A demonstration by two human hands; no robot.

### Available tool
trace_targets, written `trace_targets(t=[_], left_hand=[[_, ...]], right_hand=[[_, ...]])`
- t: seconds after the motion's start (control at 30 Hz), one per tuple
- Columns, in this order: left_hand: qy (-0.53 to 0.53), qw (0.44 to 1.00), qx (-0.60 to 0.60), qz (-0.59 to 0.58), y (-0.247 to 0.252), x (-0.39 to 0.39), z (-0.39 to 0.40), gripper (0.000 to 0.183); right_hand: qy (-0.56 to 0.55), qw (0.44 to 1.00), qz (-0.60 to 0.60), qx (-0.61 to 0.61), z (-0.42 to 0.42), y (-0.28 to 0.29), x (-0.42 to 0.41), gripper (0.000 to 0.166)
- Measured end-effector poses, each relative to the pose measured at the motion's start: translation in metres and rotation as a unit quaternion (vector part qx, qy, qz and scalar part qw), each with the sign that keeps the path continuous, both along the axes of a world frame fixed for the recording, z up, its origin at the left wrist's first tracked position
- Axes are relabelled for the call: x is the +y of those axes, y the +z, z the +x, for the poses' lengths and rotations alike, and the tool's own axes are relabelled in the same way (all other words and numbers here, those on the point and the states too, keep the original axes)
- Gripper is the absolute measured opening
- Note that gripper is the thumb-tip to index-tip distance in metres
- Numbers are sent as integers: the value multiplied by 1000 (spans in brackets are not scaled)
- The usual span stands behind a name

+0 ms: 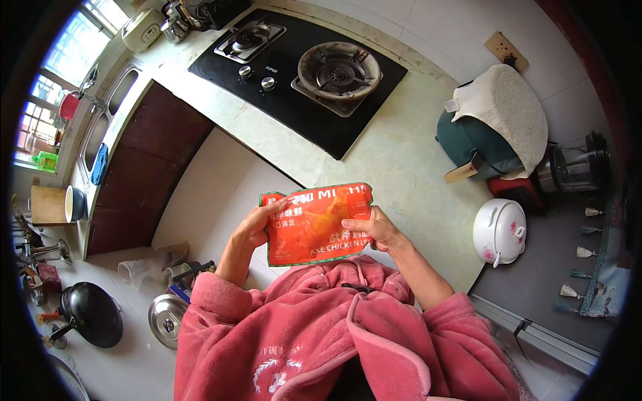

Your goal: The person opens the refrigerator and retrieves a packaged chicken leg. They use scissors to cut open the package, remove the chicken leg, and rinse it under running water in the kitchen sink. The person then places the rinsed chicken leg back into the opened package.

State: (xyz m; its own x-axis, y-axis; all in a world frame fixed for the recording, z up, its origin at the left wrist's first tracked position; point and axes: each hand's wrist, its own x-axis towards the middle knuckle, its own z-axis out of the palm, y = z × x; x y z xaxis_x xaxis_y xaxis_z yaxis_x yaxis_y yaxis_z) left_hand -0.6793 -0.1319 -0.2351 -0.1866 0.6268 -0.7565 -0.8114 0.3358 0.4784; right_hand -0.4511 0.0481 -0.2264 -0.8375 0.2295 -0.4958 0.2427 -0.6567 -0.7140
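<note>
Between my two hands is a red plastic food packet (316, 225) with green edging, printed with a picture of a chicken leg and some writing. My left hand (256, 223) grips its left side, the thumb lying over the upper left corner. On the right side, my right hand (378, 230) pinches it with the thumb across the front. The fingers behind the packet are hidden. It is held up in front of my body, near the counter's front edge, with its printed face towards me.
Ahead is a black gas hob (301, 80) on the pale counter (401, 150). To the right stand a cloth-covered green appliance (476, 140), a blender (572, 163) and a white lidded pot (499, 231). A black wok (93, 315) hangs on the left, beside a metal lid (168, 321).
</note>
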Motion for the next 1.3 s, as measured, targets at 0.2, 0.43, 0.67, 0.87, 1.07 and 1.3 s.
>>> trace_targets(t=[0.2,0.43,0.67,0.87,1.07,1.3], left_hand=[[-4,1000,-13,-10,-5,-6,-2,38],[-12,1000,14,-14,4,-14,0,35],[-24,999,-3,-31,4,-18,11,38],[-8,998,-53,16,7,-25,19,37],[-55,997,17,53,23,-19,22,37],[-79,991,74,73,33,-16,29,38]], right_hand=[[44,999,22,-19,4,-2,1,29],[18,996,-65,-51,-7,20,9,41],[-24,999,-20,-21,-16,-11,7,30],[-41,999,28,-14,-17,-16,2,28],[-14,999,22,-22,-21,-3,0,31],[-27,999,-41,-19,-24,-13,1,27]])
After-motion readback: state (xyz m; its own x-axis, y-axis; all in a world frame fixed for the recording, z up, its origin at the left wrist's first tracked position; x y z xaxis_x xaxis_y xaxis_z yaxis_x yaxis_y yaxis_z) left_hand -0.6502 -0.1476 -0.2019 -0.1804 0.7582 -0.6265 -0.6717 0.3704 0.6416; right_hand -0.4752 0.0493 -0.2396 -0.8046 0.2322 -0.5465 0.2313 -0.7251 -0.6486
